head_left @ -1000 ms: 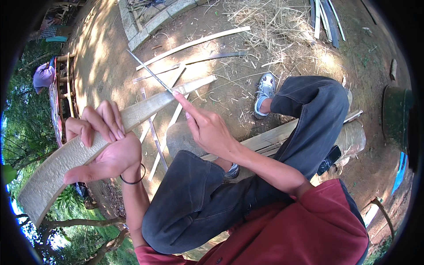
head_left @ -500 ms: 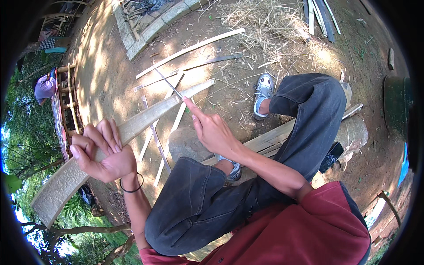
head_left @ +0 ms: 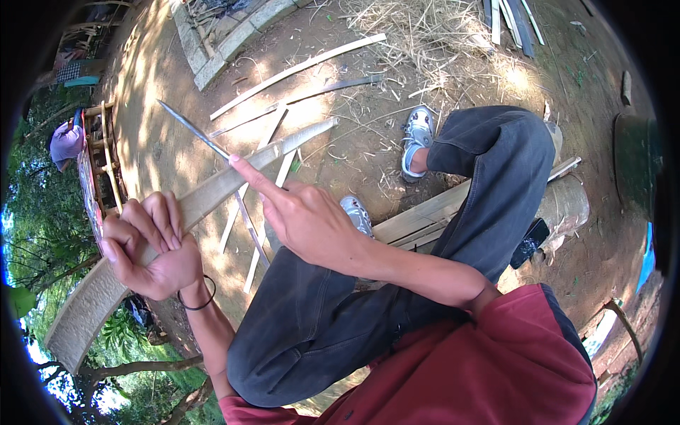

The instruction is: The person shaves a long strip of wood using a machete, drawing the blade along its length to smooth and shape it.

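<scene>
A: Wide view from above: bare dirt ground (head_left: 156, 92) opens out ahead and to the left, dappled with sun, with room around the work. A stone-edged bed (head_left: 227, 42) closes off the top, and dry straw (head_left: 432, 28) is heaped to the upper right.

B: And the piece in play?

A: A long split bamboo slat (head_left: 212, 195), running diagonally from the lower left edge up to a tapered tip near the middle. Its broad end hangs over greenery at the lower left; the thin end points toward loose bamboo strips (head_left: 297, 67) lying on the dirt.

B: Hands?

A: Left hand (head_left: 152, 248) is wrapped around the slat partway along, fingers curled over its top edge, a dark band on the wrist. Right hand (head_left: 301, 212) sits just beside the slat further up, index finger stretched out with its tip at the slat's upper edge, other fingers folded. A thin blade (head_left: 191, 131) sticks out past that fingertip; whether this hand grips its handle, I can't tell.

B: Anything crowding them?

A: The person's knees in dark trousers (head_left: 340, 304) sit directly below, a grey shoe (head_left: 419, 138) beyond, and a log (head_left: 567, 205) to the right under the leg.
</scene>
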Demonstrator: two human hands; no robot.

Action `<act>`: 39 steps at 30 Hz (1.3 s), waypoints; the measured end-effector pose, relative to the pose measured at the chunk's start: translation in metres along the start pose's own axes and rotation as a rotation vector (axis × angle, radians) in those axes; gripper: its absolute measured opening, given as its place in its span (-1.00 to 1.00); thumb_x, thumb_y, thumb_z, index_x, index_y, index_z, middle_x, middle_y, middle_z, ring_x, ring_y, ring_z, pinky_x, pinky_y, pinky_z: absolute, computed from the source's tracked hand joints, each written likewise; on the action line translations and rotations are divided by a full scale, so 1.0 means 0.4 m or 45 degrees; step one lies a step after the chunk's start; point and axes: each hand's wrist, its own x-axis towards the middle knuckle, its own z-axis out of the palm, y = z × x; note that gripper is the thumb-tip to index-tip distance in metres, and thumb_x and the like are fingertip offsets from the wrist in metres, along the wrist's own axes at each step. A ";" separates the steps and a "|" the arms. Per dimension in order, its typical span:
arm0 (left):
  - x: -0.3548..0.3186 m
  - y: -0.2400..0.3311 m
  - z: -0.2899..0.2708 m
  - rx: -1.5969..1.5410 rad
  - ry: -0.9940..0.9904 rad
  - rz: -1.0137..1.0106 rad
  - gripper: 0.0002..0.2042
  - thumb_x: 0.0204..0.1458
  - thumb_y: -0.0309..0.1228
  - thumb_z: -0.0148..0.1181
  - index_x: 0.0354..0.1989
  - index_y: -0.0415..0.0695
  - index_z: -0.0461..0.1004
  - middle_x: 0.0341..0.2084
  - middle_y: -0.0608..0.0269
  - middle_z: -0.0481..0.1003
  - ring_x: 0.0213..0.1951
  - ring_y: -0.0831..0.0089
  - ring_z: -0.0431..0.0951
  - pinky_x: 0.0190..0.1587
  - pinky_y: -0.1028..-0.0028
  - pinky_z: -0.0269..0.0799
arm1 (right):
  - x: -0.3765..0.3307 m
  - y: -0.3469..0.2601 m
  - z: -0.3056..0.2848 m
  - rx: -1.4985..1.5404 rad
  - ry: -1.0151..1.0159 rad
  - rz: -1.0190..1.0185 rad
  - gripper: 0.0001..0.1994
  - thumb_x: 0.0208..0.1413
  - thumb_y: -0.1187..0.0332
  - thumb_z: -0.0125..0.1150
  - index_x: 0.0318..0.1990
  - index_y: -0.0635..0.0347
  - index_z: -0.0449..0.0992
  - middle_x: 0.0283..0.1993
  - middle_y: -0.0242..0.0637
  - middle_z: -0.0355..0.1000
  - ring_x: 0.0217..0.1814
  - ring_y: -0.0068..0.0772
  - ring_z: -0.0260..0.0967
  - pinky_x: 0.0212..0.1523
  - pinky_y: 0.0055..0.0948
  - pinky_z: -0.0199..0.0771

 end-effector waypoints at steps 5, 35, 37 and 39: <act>0.006 -0.006 0.007 0.043 -0.014 0.012 -0.60 0.32 -0.13 -0.23 -0.59 0.01 0.06 -0.77 0.37 0.11 -0.72 0.60 0.05 -0.61 0.60 0.02 | -0.005 0.075 0.000 0.009 0.025 0.073 -0.37 0.22 0.48 -0.02 0.45 -0.05 0.03 -0.64 -0.01 0.34 -0.62 -0.01 0.38 -0.49 -0.06 0.37; 0.024 -0.008 0.016 0.089 0.036 0.038 -0.63 0.29 -0.18 -0.22 -0.60 0.02 0.05 -0.75 0.39 0.10 -0.73 0.64 0.03 -0.63 0.64 0.00 | -0.008 0.121 0.038 0.067 0.075 0.066 -0.39 0.24 0.43 -0.03 0.44 -0.07 0.04 -0.67 -0.04 0.37 -0.62 0.08 0.39 -0.48 -0.03 0.43; 0.019 -0.020 -0.002 0.054 0.040 0.043 -0.64 0.29 -0.19 -0.22 -0.59 0.02 0.05 -0.75 0.39 0.10 -0.73 0.63 0.03 -0.63 0.63 0.00 | 0.002 0.131 0.030 0.042 0.003 0.137 -0.37 0.24 0.41 -0.02 0.45 -0.09 0.01 -0.68 -0.05 0.37 -0.61 0.11 0.40 -0.47 -0.01 0.47; 0.018 -0.013 -0.015 0.065 0.058 0.044 -0.64 0.30 -0.19 -0.22 -0.58 0.01 0.06 -0.75 0.38 0.10 -0.73 0.63 0.04 -0.62 0.63 0.01 | 0.007 0.116 0.029 0.049 -0.102 0.234 -0.36 0.24 0.42 -0.01 0.46 -0.11 0.00 -0.68 -0.04 0.37 -0.61 0.09 0.41 -0.47 -0.02 0.47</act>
